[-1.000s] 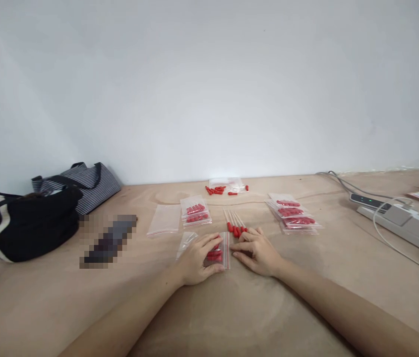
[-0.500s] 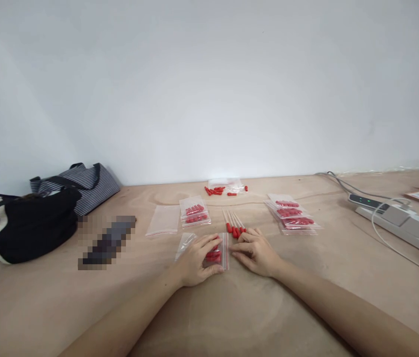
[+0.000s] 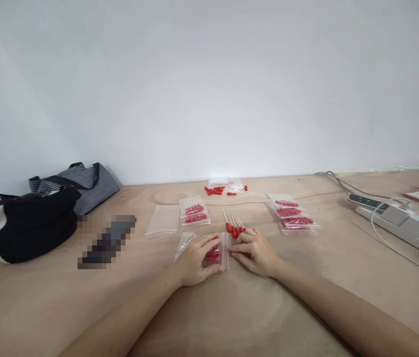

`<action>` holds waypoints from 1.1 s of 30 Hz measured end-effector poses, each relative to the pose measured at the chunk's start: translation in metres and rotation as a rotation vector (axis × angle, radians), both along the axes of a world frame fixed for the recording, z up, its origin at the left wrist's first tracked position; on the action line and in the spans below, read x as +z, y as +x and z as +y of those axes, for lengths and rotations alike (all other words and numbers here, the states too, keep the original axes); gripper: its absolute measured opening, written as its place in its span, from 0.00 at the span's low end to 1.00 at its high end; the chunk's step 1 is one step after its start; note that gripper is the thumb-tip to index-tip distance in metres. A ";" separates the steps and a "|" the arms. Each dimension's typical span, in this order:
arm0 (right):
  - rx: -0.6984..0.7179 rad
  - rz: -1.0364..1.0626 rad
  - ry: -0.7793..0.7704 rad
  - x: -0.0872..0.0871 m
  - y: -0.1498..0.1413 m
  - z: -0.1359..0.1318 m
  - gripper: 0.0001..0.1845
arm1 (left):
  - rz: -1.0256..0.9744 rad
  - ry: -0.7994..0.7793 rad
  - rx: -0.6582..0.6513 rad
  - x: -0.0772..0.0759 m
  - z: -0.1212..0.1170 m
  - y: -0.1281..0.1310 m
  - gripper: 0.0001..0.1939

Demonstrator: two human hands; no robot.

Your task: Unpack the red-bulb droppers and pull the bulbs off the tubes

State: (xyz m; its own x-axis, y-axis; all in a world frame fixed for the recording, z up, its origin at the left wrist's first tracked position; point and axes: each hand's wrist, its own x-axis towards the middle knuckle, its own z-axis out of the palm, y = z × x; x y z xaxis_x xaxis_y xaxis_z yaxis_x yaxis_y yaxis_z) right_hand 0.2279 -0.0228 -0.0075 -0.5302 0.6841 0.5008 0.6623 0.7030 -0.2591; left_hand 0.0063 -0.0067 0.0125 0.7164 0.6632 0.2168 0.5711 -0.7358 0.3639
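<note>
So the left hand point(image 3: 199, 260) was draped over a small zip bag point(image 3: 225, 252) with red pieces point(image 3: 212, 256) inside, fingers spread instead of clenched, and the bag lay flat on the surface point(image 3: 202, 317). The right hand point(image 3: 252, 254) sat just beside the zip edge, fingers loosely bent; honestly couldn't tell if it was pinching anything. Right past its knuckles were some pale sticks with red ends point(image 3: 234, 228). One stack of filled bags point(image 3: 195, 213) lay farther back on the left, another filled stack point(image 3: 294, 215) off to the right.
</note>
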 end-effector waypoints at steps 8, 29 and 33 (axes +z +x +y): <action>-0.016 -0.012 0.096 -0.003 -0.003 0.003 0.10 | -0.011 -0.021 -0.011 -0.002 -0.004 0.006 0.31; 0.057 -0.169 0.451 0.000 -0.005 0.005 0.15 | 0.238 0.514 -0.322 0.010 0.025 0.035 0.15; 0.086 -0.256 0.378 -0.001 -0.006 0.008 0.17 | 0.243 0.511 -0.369 0.006 0.023 0.033 0.17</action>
State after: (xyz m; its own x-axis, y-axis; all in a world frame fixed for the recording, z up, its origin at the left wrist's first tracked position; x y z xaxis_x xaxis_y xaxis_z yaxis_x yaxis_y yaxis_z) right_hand 0.2221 -0.0147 -0.0086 -0.7157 0.4270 0.5527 0.6071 0.7716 0.1900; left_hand 0.0392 0.0164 0.0189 0.9443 0.2229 0.2420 0.2711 -0.9439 -0.1887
